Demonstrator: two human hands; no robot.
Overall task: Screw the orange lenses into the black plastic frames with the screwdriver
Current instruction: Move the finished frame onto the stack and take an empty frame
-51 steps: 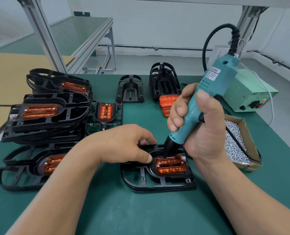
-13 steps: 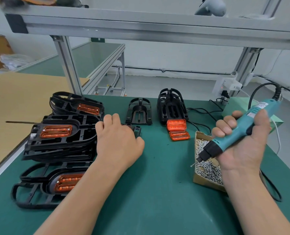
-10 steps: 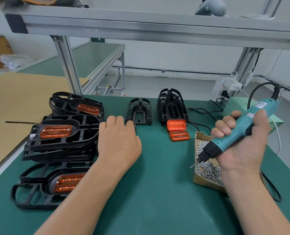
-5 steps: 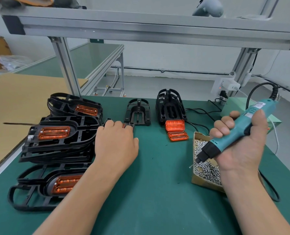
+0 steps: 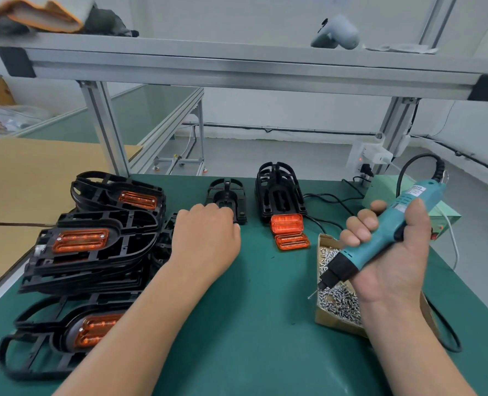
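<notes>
Progress: partly done. Three groups of finished frames (image 5: 94, 241) sit on the left of the mat (image 5: 251, 324), each showing an orange lens already seated; screw heads are visible on the middle stack's top lens. Outstanding: one empty frame (image 5: 227, 200) at the back centre, an empty stack (image 5: 278, 192) to its right, and two loose lenses (image 5: 287, 224) lying on the mat, touching the near end of that stack. No frame is in the working area in front of the person, so the step in hand is judged to be fetching the next frame.

Left hand (image 5: 205, 238): palm down, reaching to the near edge of the empty frame. Fingertips are at or on that edge (hidden behind the knuckles), so whether they grip it cannot be told.

Right hand (image 5: 388, 258): closed round the screwdriver (image 5: 388, 232), fingers wrapped on the body, thumb along its side. The tool is tilted, its bit pointing down-left over the screw box (image 5: 337, 298); a screw appears to hang on the bit.
</notes>
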